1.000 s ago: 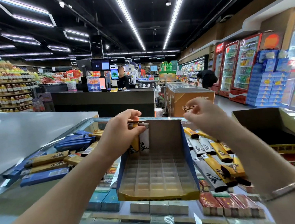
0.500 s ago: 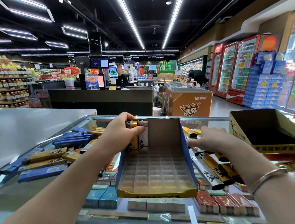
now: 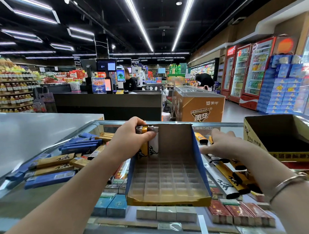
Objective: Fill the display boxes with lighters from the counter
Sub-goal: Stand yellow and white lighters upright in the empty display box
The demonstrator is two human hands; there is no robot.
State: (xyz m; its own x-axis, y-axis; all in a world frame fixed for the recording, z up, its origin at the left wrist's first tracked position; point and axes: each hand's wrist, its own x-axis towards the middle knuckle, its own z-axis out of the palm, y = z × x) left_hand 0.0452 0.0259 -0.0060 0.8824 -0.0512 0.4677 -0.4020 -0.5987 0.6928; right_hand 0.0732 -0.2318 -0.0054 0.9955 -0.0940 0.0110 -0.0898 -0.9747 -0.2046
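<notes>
A blue and yellow display box with a clear slotted tray lies tilted on the glass counter before me. My left hand grips a yellow lighter and a white lighter standing in the box's back left corner. My right hand reaches down onto a pile of loose lighters to the right of the box, fingers touching them. Blue and tan lighters lie scattered left of the box. A second, empty display box stands at the right.
Cigarette packs show under the glass in front. A grey counter top lies at the left. Beyond are a checkout desk with a person behind it, an orange freezer and drink coolers.
My right hand has dropped from above the box's right edge down onto the loose lighters at the right. My left hand has stayed on the two upright lighters.
</notes>
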